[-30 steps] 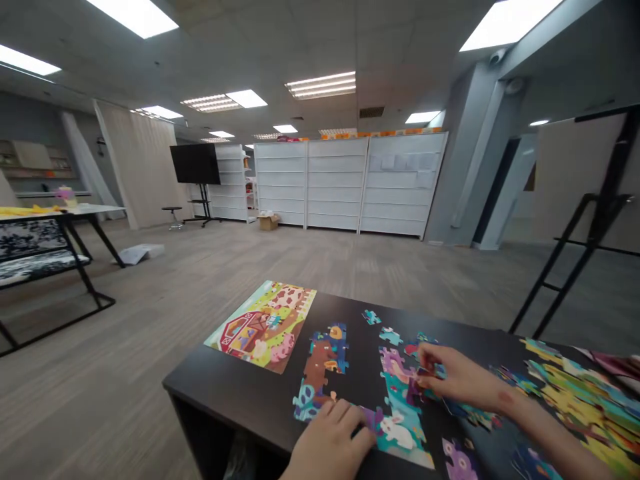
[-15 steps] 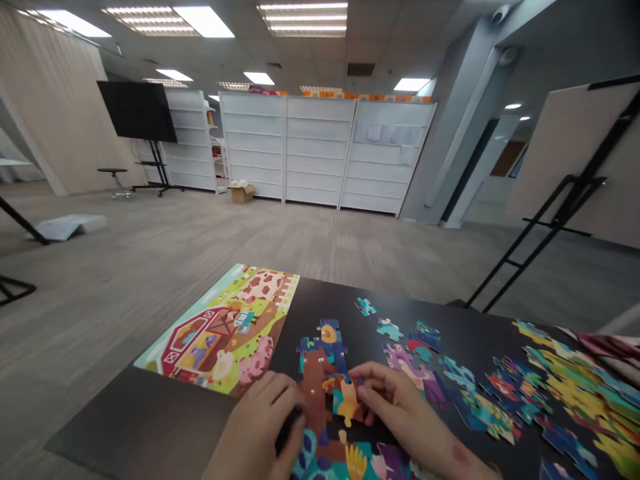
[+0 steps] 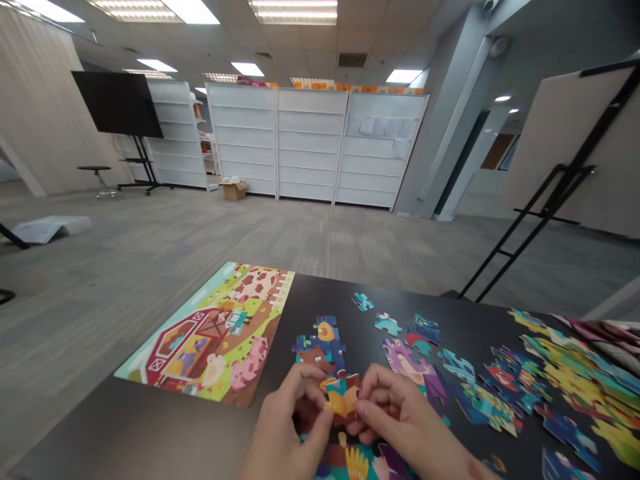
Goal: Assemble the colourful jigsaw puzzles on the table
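Observation:
Between my two hands is an orange and teal jigsaw puzzle piece, raised and tilted over a partly joined puzzle with a brown bear on it. My left hand pinches the piece's left edge between thumb and finger. Its right edge is in the fingertips of my right hand. Both hands hide much of the joined section underneath. At the near edge another joined part shows a yellow hand shape. Just right of my right hand lie purple joined pieces.
A farm picture sheet lies left on the black table. Loose teal pieces and dark blue pieces lie to the right, beside a heap of yellow-green pieces. Beyond stand a whiteboard stand and white shelves.
My left hand has moved right, off the bear section, and now grips the piece that my right hand held. The piece has turned and tilted. The camera view has shifted slightly.

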The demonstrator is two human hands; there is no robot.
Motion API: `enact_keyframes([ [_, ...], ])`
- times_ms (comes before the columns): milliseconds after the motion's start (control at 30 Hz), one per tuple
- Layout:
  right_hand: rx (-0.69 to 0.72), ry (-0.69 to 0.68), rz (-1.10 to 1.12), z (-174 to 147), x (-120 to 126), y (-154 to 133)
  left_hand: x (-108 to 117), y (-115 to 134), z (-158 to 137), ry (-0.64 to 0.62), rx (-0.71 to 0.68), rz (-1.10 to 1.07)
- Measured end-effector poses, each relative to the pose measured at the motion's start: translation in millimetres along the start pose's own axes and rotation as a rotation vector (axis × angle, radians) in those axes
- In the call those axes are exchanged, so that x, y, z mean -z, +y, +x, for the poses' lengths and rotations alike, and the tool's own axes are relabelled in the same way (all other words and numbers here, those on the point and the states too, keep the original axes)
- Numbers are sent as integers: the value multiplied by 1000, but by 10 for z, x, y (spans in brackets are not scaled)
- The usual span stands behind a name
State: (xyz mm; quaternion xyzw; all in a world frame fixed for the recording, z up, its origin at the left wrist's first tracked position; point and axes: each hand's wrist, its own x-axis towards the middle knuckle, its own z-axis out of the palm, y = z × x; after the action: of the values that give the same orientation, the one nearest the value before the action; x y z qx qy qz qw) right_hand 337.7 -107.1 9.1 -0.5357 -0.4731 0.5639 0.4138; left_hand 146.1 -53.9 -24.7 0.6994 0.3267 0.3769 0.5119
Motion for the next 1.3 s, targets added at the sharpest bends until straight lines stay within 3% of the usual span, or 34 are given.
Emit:
enact_keyframes([
  [67, 33, 7, -73, 2, 14, 20, 8, 20, 36, -22, 42, -116],
  [200, 240, 111, -259, 18, 92, 22, 61, 71, 167, -107, 128, -252],
  [300, 281, 248, -342, 42, 155, 10, 127, 129, 295, -135, 104, -196],
  [367, 291, 285, -438, 52, 170, 7, 164, 157, 368, -154, 28, -49],
  [467, 343, 210, -630, 49, 138, 17, 167, 154, 425, -216, -104, 214],
  [600, 389, 60, -831, 30, 65, 33, 116, 127, 388, -237, -159, 352],
  [833, 383, -13, -927, 0, 48, -30, 276, 83, 106, -272, -223, 612],
  [1000, 398, 3, -944, 5, 67, -21, 399, -114, 0, -360, -439, 842],
  [1167, 408, 8, -954, -31, 88, -27, 381, -127, 38, -323, -698, 1057],
  [1300, 436, 5, -1037, -62, 101, -25, 397, -220, 65, -329, -959, 1108],
])
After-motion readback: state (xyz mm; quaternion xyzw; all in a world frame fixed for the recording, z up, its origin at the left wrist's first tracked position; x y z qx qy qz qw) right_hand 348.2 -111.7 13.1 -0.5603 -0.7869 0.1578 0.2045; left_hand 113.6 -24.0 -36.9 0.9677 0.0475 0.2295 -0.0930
